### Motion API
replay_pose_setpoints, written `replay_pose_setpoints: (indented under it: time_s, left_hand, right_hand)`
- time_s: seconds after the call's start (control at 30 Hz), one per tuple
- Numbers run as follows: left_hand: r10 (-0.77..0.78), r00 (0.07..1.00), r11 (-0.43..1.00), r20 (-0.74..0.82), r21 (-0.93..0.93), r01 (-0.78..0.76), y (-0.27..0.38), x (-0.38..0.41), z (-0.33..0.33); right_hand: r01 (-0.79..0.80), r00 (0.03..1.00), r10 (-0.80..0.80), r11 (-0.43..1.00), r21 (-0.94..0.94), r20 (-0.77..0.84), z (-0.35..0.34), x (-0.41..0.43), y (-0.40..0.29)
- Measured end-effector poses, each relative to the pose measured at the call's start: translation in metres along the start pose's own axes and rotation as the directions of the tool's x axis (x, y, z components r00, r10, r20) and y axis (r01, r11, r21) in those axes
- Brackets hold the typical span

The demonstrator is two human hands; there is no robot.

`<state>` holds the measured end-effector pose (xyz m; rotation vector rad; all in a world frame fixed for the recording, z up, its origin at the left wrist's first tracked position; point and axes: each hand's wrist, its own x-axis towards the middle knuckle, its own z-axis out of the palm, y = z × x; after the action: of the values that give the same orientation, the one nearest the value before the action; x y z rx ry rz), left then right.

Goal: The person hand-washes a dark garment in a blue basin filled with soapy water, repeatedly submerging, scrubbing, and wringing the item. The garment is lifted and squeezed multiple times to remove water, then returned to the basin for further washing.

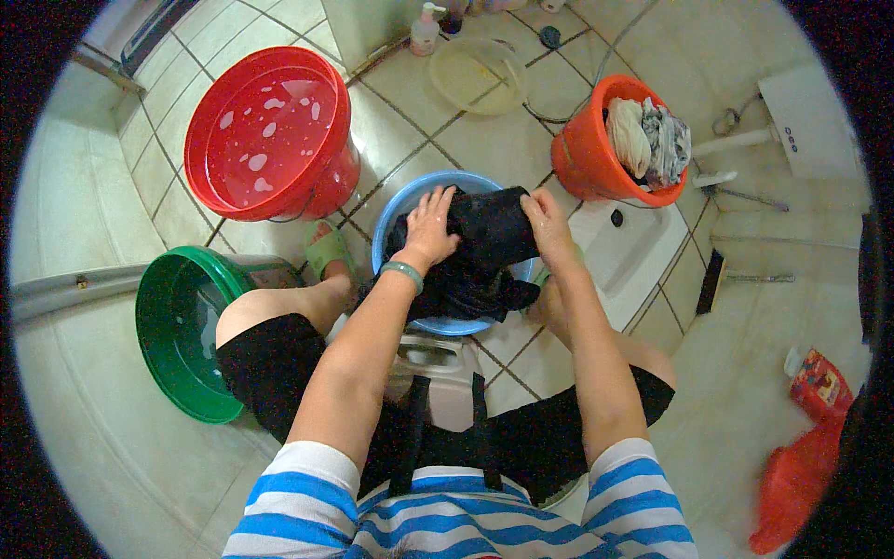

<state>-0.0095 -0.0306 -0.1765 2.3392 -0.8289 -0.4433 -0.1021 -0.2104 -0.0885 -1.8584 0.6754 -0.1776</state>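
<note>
A wet black garment (489,230) is heaped in a light blue plastic basin (383,230) on the floor, between my feet. My right hand (548,220) pinches the upper right corner of a raised flap of the cloth between thumb and fingers. My left hand (434,227), with a green bangle on its wrist, lies on the cloth at the left, fingers spread and pointing away from me; whether it grips any fabric cannot be told. Part of the garment hangs over the basin's near right side.
A red bucket (335,168) of sudsy water stands at upper left, a green bucket (157,328) at my left. An orange bucket (576,154) holds clothes beside a white squat toilet (663,230). Farther off are a translucent basin lid or shallow dish (478,77) and a pump bottle (424,31).
</note>
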Motion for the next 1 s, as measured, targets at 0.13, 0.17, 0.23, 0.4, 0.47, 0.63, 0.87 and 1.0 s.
replay_pose_setpoints:
  time_s: [0.13, 0.17, 0.23, 0.4, 0.47, 0.63, 0.87, 1.0]
  left_hand:
    - [-0.027, 0.956, 0.985, 0.291, -0.154, 0.075, -0.007, 0.035, 0.005]
    - [-0.103, 0.938, 0.979, 0.33, -0.135, 0.155, -0.015, 0.039, 0.004]
    - [-0.232, 0.876, 0.95, 0.422, -0.096, 0.298, -0.032, 0.049, 0.009]
    - [-0.65, 0.663, 0.742, 0.371, 0.497, 0.45, -0.082, 0.041, 0.011]
    - [-0.546, 0.747, 0.74, 0.38, 0.636, 0.217, -0.057, 0.043, 0.016]
    - [-0.156, 0.948, 0.805, 0.277, 0.592, -0.041, -0.087, 0.035, 0.062]
    - [-0.457, 0.668, 0.661, 0.587, 0.727, -0.187, -0.09, 0.07, 0.112]
    - [-0.568, 0.583, 0.655, 0.581, 0.748, -0.108, -0.068, 0.086, 0.121]
  right_hand:
    - [-0.079, 0.954, 0.077, 0.997, -0.004, 0.29, -0.016, 0.014, -0.039]
    - [-0.035, 0.976, 0.044, 0.998, -0.048, 0.214, -0.017, 0.02, -0.031]
    - [0.025, 0.999, -0.018, 0.988, -0.154, 0.047, -0.02, 0.027, -0.004]
    - [0.062, 0.997, -0.027, 0.865, -0.498, 0.078, 0.024, 0.024, 0.106]
    - [0.011, 1.0, 0.007, 0.792, -0.611, 0.027, 0.061, 0.02, 0.127]
    - [-0.141, 0.986, 0.152, 0.587, -0.797, -0.062, 0.144, 0.022, 0.158]
    - [-0.12, 0.959, 0.279, 0.566, -0.816, 0.053, 0.145, 0.064, 0.182]
    - [0.012, 0.998, -0.064, 0.583, -0.812, -0.031, 0.146, 0.059, 0.227]
